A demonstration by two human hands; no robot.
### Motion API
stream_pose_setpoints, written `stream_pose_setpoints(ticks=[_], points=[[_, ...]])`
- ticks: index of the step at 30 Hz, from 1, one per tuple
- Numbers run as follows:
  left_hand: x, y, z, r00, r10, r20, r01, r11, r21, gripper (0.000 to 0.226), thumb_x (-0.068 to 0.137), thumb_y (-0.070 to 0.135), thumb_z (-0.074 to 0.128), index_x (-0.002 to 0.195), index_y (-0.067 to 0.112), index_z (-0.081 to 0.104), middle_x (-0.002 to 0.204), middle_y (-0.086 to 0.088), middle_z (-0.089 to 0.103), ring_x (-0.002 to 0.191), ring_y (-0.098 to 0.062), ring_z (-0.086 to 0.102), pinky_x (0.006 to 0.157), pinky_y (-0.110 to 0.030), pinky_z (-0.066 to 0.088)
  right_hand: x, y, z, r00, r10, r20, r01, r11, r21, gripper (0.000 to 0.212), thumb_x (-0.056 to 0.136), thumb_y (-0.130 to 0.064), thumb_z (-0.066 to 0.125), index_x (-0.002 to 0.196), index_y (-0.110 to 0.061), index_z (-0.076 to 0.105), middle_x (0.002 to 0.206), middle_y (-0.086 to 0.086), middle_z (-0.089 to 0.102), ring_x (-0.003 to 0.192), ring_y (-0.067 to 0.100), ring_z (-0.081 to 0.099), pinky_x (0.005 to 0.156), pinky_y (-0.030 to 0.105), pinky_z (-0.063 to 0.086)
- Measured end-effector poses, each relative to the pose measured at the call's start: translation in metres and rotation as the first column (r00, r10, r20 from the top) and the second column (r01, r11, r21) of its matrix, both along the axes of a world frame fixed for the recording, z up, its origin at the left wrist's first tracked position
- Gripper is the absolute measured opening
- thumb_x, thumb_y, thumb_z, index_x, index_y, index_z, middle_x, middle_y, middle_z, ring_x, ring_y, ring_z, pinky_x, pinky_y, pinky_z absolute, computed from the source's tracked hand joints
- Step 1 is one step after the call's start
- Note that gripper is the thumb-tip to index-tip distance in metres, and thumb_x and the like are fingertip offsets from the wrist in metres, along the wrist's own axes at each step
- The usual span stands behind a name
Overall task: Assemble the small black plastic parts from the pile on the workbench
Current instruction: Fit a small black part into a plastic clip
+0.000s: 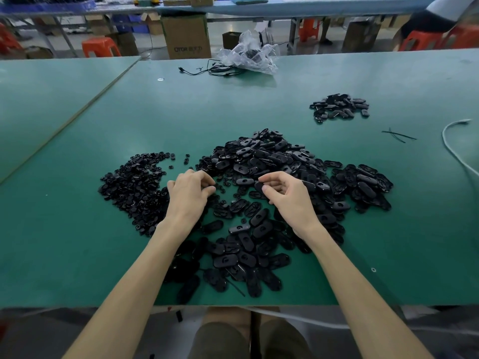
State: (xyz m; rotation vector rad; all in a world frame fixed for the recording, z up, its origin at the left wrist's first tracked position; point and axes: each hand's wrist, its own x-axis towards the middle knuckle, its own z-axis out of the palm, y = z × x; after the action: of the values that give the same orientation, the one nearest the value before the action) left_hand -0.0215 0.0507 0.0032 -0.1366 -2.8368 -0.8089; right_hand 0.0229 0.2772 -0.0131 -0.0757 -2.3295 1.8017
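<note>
From the head view, your left hand [190,195] sits over the middle of the green workbench mat [77,130]. Its fingers are curled, with thumb and fingertips drawn together at its 2 o'clock edge; whether a small piece lies between them cannot be told. Your right hand [290,200] is near it at 3 o'clock, fingers bent, with thumb and forefinger pinching one black oval plastic shell [259,187] by its end. The large heap of black oval plastic shells [259,156] wraps round both hands from 12 o'clock through 3 o'clock and down to 6 o'clock, and your wrists and forearms cover part of it. At 9 o'clock of your left hand lies a flatter heap of small round black plastic pieces [129,182], touching your wrist, with a few strays in the gap between your hands. Well apart at 1 o'clock is a small separate pile of black oval parts [339,107]. At 2 o'clock lie thin black cable ties [399,136], crossed, and a white cord [448,143] curves along the right edge. At the far edge, at 12 o'clock, a crumpled clear plastic bag [248,54] rests beside a thin black cable [207,71]. Beyond the bench stand a brown cardboard box [186,37] and an orange plastic stool [99,46].
</note>
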Motion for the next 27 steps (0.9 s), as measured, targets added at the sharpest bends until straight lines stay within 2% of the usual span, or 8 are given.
stream_pose_setpoints(ticks=[3,7,11,16,23,27], points=[[-0.001,0.003,0.001,1.000,0.000,0.013,0.000,1.000,0.014,0.006,0.096,0.021,0.072,0.094,0.027,0.070,0.092,0.008,0.063,0.091,-0.016,0.056,0.091,-0.033,0.022,0.000,0.000,0.000,1.000,0.000,0.001,0.000,1.000,0.009,0.018,0.096,-0.008,0.070,0.104,-0.023,0.076,0.096,-0.006,0.074,0.090,0.008,0.067,0.082,0.030,0.059],[0.002,0.003,0.001,0.999,-0.006,-0.035,0.008,0.998,0.063,0.014,0.094,0.032,0.074,0.083,0.030,0.067,0.081,0.016,0.060,0.082,-0.011,0.055,0.093,-0.034,0.026,0.000,0.000,-0.001,1.000,0.001,0.000,-0.001,1.000,0.014,0.017,0.096,-0.008,0.071,0.103,-0.023,0.076,0.095,-0.007,0.074,0.087,0.005,0.067,0.078,0.026,0.058],[0.005,0.004,-0.001,0.996,-0.017,-0.086,0.023,0.997,0.068,0.018,0.094,0.040,0.072,0.082,0.029,0.065,0.084,0.009,0.064,0.083,-0.014,0.056,0.090,-0.030,0.023,-0.002,0.000,-0.001,1.000,-0.001,-0.002,0.001,1.000,-0.019,0.015,0.096,-0.008,0.072,0.104,-0.019,0.079,0.094,-0.002,0.076,0.085,0.009,0.072,0.071,0.024,0.059],[0.006,0.010,-0.001,0.996,-0.015,-0.086,0.022,0.997,0.077,0.023,0.095,0.047,0.068,0.084,0.026,0.066,0.084,0.009,0.063,0.085,-0.014,0.054,0.084,-0.029,0.018,-0.002,0.001,-0.001,1.000,0.013,-0.002,-0.013,1.000,-0.011,0.019,0.096,-0.006,0.072,0.109,-0.018,0.079,0.095,-0.001,0.079,0.080,0.012,0.077,0.078,0.021,0.060],[0.005,0.013,-0.002,0.997,-0.027,-0.077,0.035,0.994,0.104,0.020,0.093,0.045,0.071,0.082,0.030,0.066,0.090,0.006,0.057,0.087,-0.014,0.051,0.089,-0.032,0.022,-0.001,0.002,0.001,1.000,0.027,-0.006,-0.027,1.000,0.007,0.030,0.092,-0.008,0.077,0.120,-0.017,0.077,0.105,-0.006,0.079,0.096,0.009,0.076,0.094,0.026,0.060],[0.007,0.013,-0.001,0.997,-0.030,-0.069,0.039,0.991,0.129,0.023,0.089,0.045,0.076,0.075,0.033,0.063,0.090,0.008,0.058,0.092,-0.022,0.052,0.086,-0.030,0.020,-0.001,0.001,0.003,1.000,0.018,0.001,-0.018,1.000,0.024,0.030,0.090,-0.009,0.079,0.119,-0.018,0.077,0.104,-0.009,0.078,0.098,0.007,0.074,0.097,0.026,0.059]])
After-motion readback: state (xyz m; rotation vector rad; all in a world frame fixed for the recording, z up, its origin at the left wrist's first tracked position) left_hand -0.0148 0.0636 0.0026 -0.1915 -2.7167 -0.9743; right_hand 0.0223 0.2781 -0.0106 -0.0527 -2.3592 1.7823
